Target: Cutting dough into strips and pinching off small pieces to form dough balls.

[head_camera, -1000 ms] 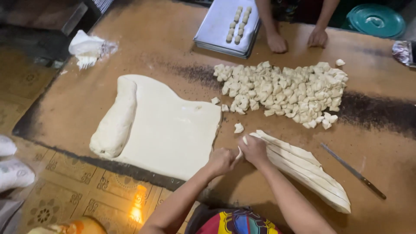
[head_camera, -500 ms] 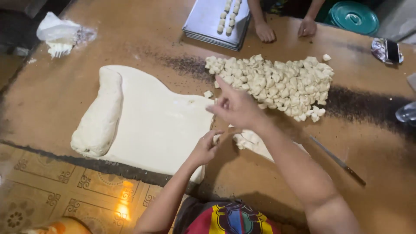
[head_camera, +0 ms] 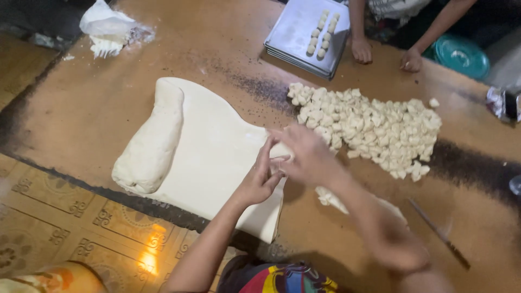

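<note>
Both hands meet mid-frame, left hand (head_camera: 260, 182) and blurred right hand (head_camera: 306, 157) pinching a small dough piece (head_camera: 279, 152) over the rolled sheet (head_camera: 217, 157); next seems separating it cleanly.

The flat sheet of pale dough (head_camera: 211, 157) looks smooth, soft and matt. The heap of small cut dough pieces (head_camera: 374, 127) looks lumpy and floury. The brown work surface (head_camera: 108, 103) is matt. The grey metal tray (head_camera: 304, 33) has a dull shine.

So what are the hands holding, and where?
It looks like a small piece of dough, pinched between the left hand and right hand at its ends; blur hides the exact grip.
</note>
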